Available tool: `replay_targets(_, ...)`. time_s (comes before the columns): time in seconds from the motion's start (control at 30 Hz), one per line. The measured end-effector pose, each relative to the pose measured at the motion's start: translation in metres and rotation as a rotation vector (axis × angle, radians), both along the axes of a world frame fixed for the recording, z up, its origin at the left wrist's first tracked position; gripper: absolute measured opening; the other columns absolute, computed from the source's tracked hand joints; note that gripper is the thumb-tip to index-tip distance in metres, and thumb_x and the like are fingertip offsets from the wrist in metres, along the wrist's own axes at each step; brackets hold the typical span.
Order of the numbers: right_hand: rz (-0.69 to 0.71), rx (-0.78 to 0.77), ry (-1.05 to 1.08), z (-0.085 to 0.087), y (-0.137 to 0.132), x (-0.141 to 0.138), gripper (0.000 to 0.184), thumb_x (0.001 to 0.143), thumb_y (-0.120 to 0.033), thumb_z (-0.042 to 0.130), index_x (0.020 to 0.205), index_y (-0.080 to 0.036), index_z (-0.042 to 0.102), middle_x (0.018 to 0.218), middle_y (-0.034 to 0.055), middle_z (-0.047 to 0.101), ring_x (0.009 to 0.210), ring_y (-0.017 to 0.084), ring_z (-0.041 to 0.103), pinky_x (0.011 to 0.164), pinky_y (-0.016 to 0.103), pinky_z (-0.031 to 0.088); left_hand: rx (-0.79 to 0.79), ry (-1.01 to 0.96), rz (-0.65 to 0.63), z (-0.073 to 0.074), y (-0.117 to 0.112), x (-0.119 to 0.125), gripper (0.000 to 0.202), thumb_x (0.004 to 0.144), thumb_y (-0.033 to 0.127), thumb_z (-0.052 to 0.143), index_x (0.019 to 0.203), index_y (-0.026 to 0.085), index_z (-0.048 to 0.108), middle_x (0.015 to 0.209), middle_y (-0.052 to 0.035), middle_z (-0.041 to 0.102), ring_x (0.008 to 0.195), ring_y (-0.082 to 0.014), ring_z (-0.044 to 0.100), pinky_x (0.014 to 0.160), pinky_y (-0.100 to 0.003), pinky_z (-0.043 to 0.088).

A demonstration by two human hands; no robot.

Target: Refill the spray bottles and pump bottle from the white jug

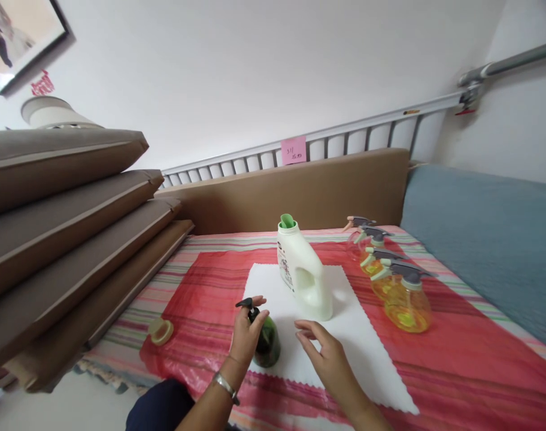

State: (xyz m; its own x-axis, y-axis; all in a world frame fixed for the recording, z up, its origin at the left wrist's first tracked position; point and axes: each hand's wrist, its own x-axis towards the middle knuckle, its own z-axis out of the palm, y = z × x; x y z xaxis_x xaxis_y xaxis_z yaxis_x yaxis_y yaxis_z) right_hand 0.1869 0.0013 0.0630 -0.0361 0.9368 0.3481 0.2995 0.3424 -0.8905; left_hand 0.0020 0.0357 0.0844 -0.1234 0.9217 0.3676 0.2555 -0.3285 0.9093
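Observation:
My left hand (246,332) is at the neck of a dark green pump bottle (267,344), with thumb and fingers around the part just below the black pump head (245,303). The bottle stands upright near the front edge of a white sheet (349,353). To its right, my right hand (323,350) hovers over the sheet with its fingers apart and slightly curved, holding nothing. Behind both hands stands a large white detergent jug (305,278) with a handle, its top uncapped and a green spout (287,221) showing.
Several spray bottles (408,305) with yellow liquid stand in a row at the right on the red covering (448,335). A pale round cap (160,331) lies at the left. Stacked brown cushions (75,239) rise at the left; a brown padded board (291,188) runs along the back.

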Motion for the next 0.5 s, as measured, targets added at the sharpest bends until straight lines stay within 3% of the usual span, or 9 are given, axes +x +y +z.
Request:
replay_targets(0.1,0.016,-0.005,-0.003,0.000,-0.002,-0.002,0.023,0.085,-0.036,0.050,0.100,-0.022,0.060,0.098,0.0063,0.067,0.088,0.021,0.063,0.080,0.034,0.050,-0.060,-0.001,-0.032,0.002,-0.003,-0.002,0.030,0.071,0.026,0.065,0.100,0.016,0.062,0.101,-0.0103,0.068,0.099,-0.0243,0.060,0.092,-0.040,0.041)
replay_targets(0.27,0.059,-0.007,-0.015,-0.005,-0.003,-0.007,0.021,0.084,-0.034,0.052,0.099,-0.023,0.061,0.097,0.0061,0.067,0.087,0.021,0.063,0.080,0.035,0.050,-0.121,-0.024,-0.038,-0.002,-0.009,-0.011,0.056,0.063,0.024,0.073,0.115,0.018,0.055,0.108,-0.0102,0.065,0.103,-0.0251,0.058,0.094,-0.040,0.040)
replay_targets(0.5,0.099,-0.004,-0.056,-0.010,-0.003,-0.008,0.020,0.084,-0.031,0.051,0.100,-0.023,0.060,0.098,0.0056,0.066,0.089,0.021,0.062,0.081,0.036,0.048,-0.173,-0.007,-0.035,-0.008,-0.015,-0.017,0.041,0.065,0.029,0.071,0.103,0.015,0.064,0.104,-0.0111,0.067,0.103,-0.0275,0.058,0.094,-0.041,0.039)
